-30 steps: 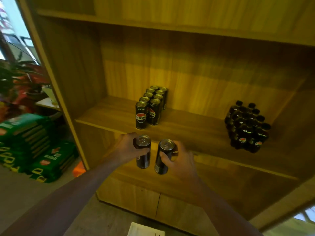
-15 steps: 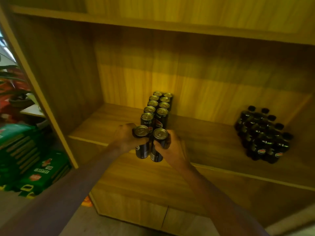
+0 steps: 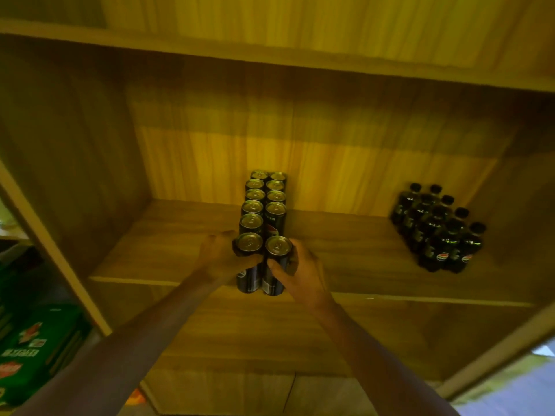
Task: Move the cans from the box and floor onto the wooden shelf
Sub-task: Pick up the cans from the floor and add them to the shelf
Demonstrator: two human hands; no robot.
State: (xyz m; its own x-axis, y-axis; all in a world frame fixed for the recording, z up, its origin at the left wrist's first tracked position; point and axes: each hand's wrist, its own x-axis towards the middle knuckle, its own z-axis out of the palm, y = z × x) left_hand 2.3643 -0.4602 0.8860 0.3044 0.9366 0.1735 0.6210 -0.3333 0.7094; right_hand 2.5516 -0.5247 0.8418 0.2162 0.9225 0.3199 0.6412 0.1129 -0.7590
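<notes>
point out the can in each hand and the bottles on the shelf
left-hand can (image 3: 248, 243): head view, on its silver lid
right-hand can (image 3: 278, 245): head view, on its silver lid
cola bottles (image 3: 435, 232): head view, on a middle bottle's body

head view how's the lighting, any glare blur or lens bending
Head view: warm yellow light is brightest on the wooden shelf back panel, shadowed higher up; tops of the cans catch glare; the bottles look soft and dim; wide lens splays the shelf's sides.
</notes>
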